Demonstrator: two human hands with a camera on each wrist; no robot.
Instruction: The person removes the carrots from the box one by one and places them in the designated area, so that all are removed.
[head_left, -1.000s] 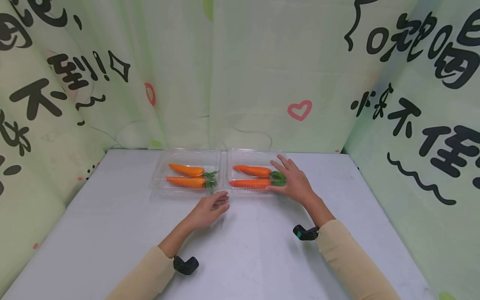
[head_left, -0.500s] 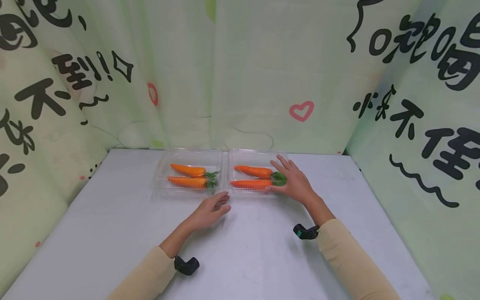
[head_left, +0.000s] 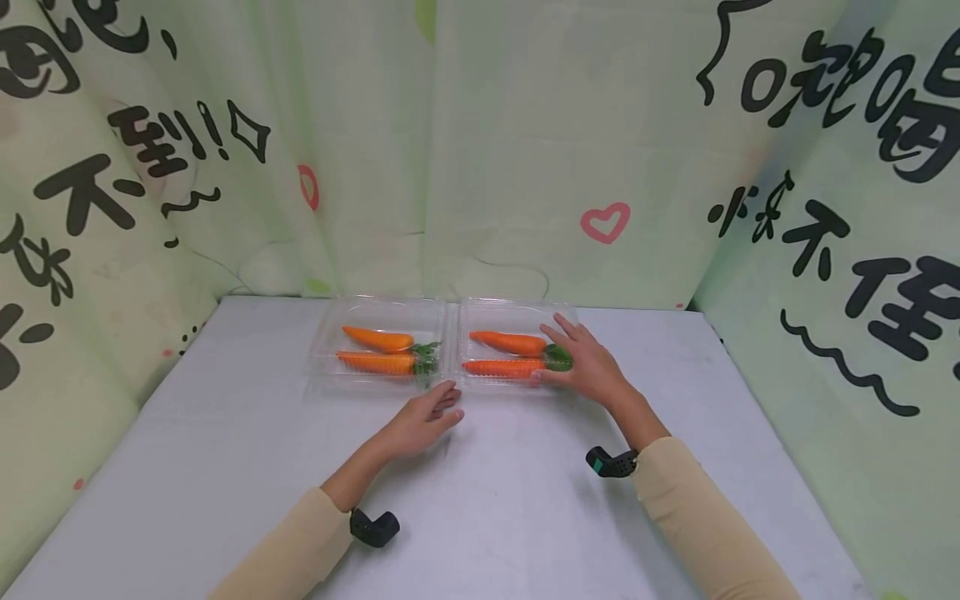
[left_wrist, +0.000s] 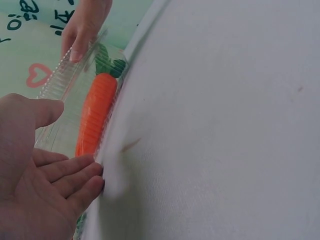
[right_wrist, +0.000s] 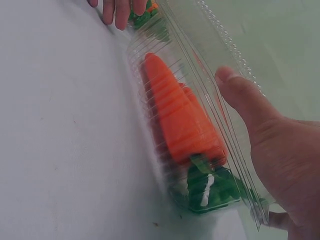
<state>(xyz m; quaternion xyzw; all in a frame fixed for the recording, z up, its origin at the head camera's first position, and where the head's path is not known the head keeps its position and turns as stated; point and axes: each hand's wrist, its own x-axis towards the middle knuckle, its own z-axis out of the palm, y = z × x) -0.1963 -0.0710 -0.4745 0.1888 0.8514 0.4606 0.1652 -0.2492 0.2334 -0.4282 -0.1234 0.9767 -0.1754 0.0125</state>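
Two clear plastic boxes lie side by side at the back of the table: the left box (head_left: 360,312) and the right box (head_left: 487,312). In the left one are two orange carrots (head_left: 375,364) with green tops. Two redder carrots (head_left: 502,368) with leafy tops (right_wrist: 212,187) are in the right one. My left hand (head_left: 422,423) is at the front edge where the boxes meet, fingers extended; contact is unclear. My right hand (head_left: 592,367) rests over the right box's right end, fingers spread, thumb along its front rim (right_wrist: 235,75).
A white cloth covers the table (head_left: 480,517). Pale green curtains (head_left: 510,150) with black lettering and pink hearts stand behind it and along both sides. Black wrist cameras (head_left: 611,462) are worn on both wrists, over beige sleeves.
Both hands, the boxes and the carrots keep their places. Only the head view has shifted very slightly.
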